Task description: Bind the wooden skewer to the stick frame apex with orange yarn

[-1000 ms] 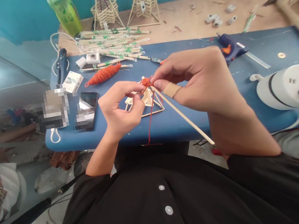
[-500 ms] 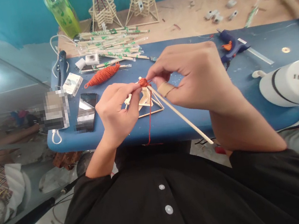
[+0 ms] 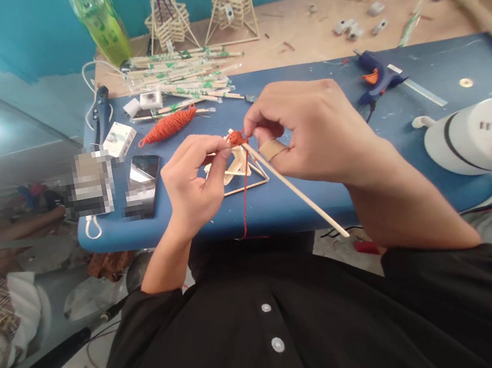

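Orange yarn [image 3: 236, 139] is wound around the top of a frame of thin wooden sticks [image 3: 297, 191]. My left hand [image 3: 195, 180] pinches the yarn at the left side of the wrapping. On the other side, my right hand [image 3: 308, 132] has thumb and forefinger closed on the yarn; a tan band wraps its thumb. One loose strand [image 3: 245, 203] hangs from the wrapping to the table's front edge. Below the hands, the frame's base and pale inner pieces show in part. An orange yarn bundle [image 3: 168, 125] lies behind my left hand.
Wrapped sticks [image 3: 188, 70] lie behind the hands, with two stick structures [image 3: 168, 26] beyond. A phone [image 3: 144, 179] and cutter-like tool [image 3: 101, 114] are left. A glue gun [image 3: 374, 76], hammer [image 3: 485, 15] and white power strip [image 3: 480, 136] are right.
Small loops of yarn now stand out from the wrapping between my fingertips, which have drawn slightly apart. The view has shifted a little.
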Action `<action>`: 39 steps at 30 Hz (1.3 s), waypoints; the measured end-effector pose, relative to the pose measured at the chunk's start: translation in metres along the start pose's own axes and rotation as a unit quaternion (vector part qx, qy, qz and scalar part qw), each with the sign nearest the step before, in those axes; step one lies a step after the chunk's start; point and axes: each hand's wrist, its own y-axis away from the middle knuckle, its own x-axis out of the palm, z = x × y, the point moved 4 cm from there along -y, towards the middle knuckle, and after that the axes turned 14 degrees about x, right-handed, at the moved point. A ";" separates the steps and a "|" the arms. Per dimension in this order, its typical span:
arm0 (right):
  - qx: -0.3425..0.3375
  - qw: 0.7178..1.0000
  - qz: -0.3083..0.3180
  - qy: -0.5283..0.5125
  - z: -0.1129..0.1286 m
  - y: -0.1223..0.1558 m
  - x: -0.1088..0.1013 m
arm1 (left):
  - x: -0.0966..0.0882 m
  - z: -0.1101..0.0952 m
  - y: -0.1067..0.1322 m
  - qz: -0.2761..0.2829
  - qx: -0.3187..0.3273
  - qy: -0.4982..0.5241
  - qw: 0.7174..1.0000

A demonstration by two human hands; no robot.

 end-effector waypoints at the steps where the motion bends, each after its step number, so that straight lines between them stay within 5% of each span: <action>1: 0.003 1.000 0.004 -0.006 -0.001 0.000 0.001 | 0.000 0.001 0.000 0.002 -0.003 0.001 1.000; 14: -0.074 0.994 -0.059 0.051 -0.009 -0.002 -0.003 | -0.011 0.007 -0.001 -0.030 -0.018 0.014 0.999; 19: -0.050 0.994 -0.094 -0.032 -0.022 0.005 0.000 | -0.015 0.011 0.005 -0.021 -0.051 0.029 0.998; 28: -0.104 0.994 -0.008 -0.014 0.013 0.007 -0.008 | -0.009 0.007 0.012 -0.007 -0.030 0.026 0.999; 39: -0.134 0.989 -0.023 0.064 0.013 0.014 -0.003 | -0.003 0.002 0.022 -0.008 -0.022 0.037 0.999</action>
